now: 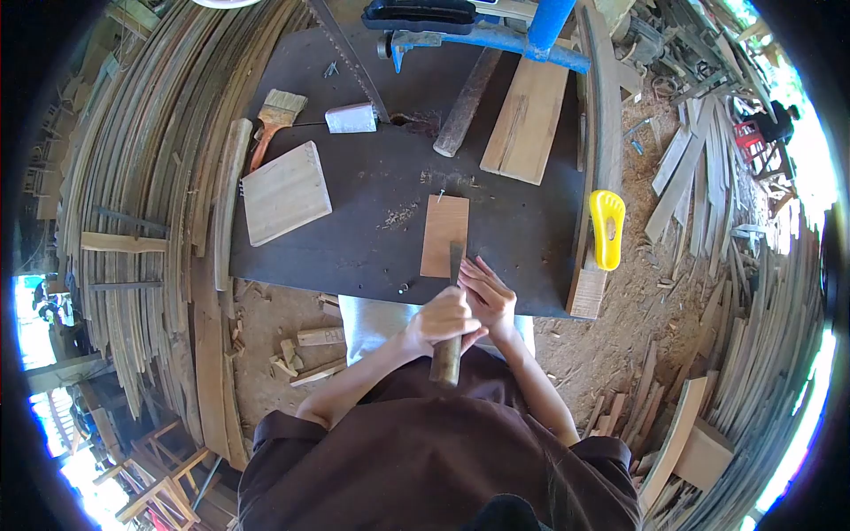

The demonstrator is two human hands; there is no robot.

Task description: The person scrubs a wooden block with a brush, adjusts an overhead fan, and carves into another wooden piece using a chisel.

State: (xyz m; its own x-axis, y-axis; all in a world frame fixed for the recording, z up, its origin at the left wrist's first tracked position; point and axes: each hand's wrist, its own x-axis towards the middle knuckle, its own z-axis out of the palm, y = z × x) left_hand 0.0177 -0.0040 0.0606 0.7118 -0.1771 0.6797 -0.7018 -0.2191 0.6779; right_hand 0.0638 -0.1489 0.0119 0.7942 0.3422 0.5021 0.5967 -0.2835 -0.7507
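One brush [283, 104] is lying left of small board [444, 232], pale block [288, 195] nearer; both seemingly kept aside from hands. Left hand [440, 316], just below board, is clamping around chisel-like tool [445, 363], blade [456, 258] reaching over board's right edge. Right hand [489, 296] is lying close beside, perhaps steadying; whether gripping, cannot tell. Yellow object [607, 232] is resting far right of board.

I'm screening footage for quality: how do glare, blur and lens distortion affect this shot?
Head view: fisheye distortion bows the stacked planks, with black corners; head view: daylight burns out to white at the right and lower-left edges; head view: the left hand, right hand and chisel show no obvious blur, and the dark tabletop no strong glare.
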